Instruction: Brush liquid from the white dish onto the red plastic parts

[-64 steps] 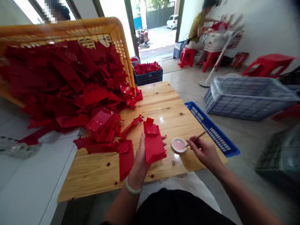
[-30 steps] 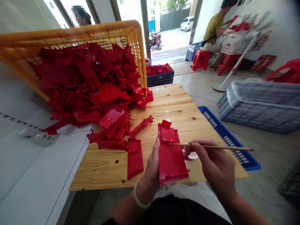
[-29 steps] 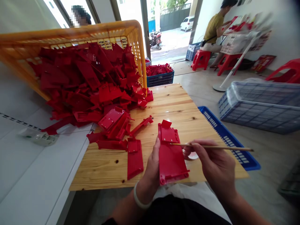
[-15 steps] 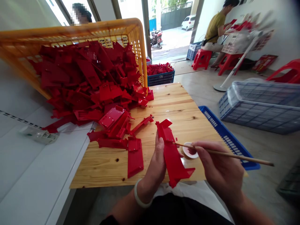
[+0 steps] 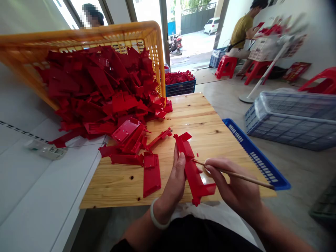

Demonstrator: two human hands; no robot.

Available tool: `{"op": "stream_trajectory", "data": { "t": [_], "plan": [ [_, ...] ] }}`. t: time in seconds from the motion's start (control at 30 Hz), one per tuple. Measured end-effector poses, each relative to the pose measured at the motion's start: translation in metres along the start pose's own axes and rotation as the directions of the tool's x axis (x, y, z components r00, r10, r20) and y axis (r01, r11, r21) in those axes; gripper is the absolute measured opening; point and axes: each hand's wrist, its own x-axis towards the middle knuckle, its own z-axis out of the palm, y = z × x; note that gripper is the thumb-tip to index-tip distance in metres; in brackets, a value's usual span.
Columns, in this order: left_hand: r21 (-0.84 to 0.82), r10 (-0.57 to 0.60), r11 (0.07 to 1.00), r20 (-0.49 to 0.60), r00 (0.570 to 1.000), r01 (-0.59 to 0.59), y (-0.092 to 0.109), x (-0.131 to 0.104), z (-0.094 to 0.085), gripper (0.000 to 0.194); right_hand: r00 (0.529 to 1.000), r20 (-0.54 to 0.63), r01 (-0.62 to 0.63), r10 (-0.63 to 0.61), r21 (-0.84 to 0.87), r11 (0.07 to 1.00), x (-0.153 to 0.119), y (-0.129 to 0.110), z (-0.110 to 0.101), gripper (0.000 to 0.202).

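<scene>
My left hand point(image 5: 176, 176) grips a red plastic part point(image 5: 193, 175), a long panel with flanges, held tilted above the front of the wooden table. My right hand point(image 5: 235, 187) pinches a thin paintbrush point(image 5: 244, 177) by its wooden handle near the bristles. The brush tip touches the panel near its upper middle, by a step in the surface. Behind my right fingers a small white dish point(image 5: 207, 178) is mostly hidden. To the left of my left hand lies another red plastic panel point(image 5: 151, 178), flat on the wood.
An orange crate point(image 5: 160, 59) lies on its side, red parts point(image 5: 105, 87) spilling onto the wooden table point(image 5: 194, 115). A blue basket point(image 5: 252, 150) sits at the right edge. Farther right stand a blue-grey crate point(image 5: 291, 122) and a seated co-worker point(image 5: 240, 33).
My right hand and the brush have moved left, now covering most of the white dish. The red panel has turned slightly in my left hand, its lower end rising a little.
</scene>
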Motion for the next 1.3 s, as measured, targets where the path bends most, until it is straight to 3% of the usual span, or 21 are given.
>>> {"op": "stream_trajectory", "data": {
  "t": [0.17, 0.4, 0.6, 0.77, 0.9, 1.0, 1.1, 1.2, 1.3],
  "plan": [
    [0.007, 0.057, 0.998, -0.038, 0.998, -0.057, -0.002, 0.002, 0.001, 0.077, 1.0, -0.016, 0.013, -0.013, -0.014, 1.0, 0.003, 0.001, 0.0, 0.02],
    [-0.021, -0.069, 0.997, 0.011, 0.998, 0.069, -0.004, 0.005, 0.001, 0.094, 0.998, 0.013, 0.054, -0.054, 0.006, 0.999, 0.002, 0.004, 0.001, 0.026],
    [-0.055, -0.043, 0.998, -0.031, 0.999, 0.041, -0.003, 0.008, 0.002, 0.084, 0.999, 0.021, 0.047, -0.048, 0.029, 0.998, 0.0, 0.007, 0.001, 0.023],
    [-0.061, -0.137, 0.989, 0.013, 0.99, 0.138, 0.003, 0.008, 0.005, 0.095, 0.998, 0.012, 0.059, -0.059, 0.051, 0.997, 0.001, 0.01, 0.003, 0.026],
    [-0.095, -0.118, 0.988, 0.033, 0.992, 0.121, 0.003, 0.011, 0.006, 0.088, 0.997, 0.023, 0.065, -0.068, 0.081, 0.995, 0.001, 0.015, 0.002, 0.026],
    [-0.111, -0.108, 0.987, 0.07, 0.992, 0.115, 0.0, 0.036, 0.004, 0.071, 0.999, -0.033, 0.025, -0.024, 0.032, 0.999, -0.008, 0.024, -0.006, 0.022],
    [-0.063, -0.175, 0.981, 0.094, 0.98, 0.182, -0.004, 0.089, 0.01, 0.04, 0.973, -0.196, -0.126, 0.125, 0.006, 0.992, -0.025, 0.037, -0.013, 0.018],
    [-0.005, -0.217, 0.976, 0.11, 0.97, 0.219, -0.009, 0.152, 0.03, 0.027, 0.899, -0.344, -0.259, 0.269, 0.078, 0.963, -0.045, 0.049, -0.015, 0.016],
    [0.06, -0.209, 0.977, 0.12, 0.97, 0.203, -0.017, 0.196, 0.056, 0.031, 0.878, -0.357, -0.297, 0.32, 0.12, 0.947, -0.057, 0.056, -0.014, 0.012]
  ]
}}
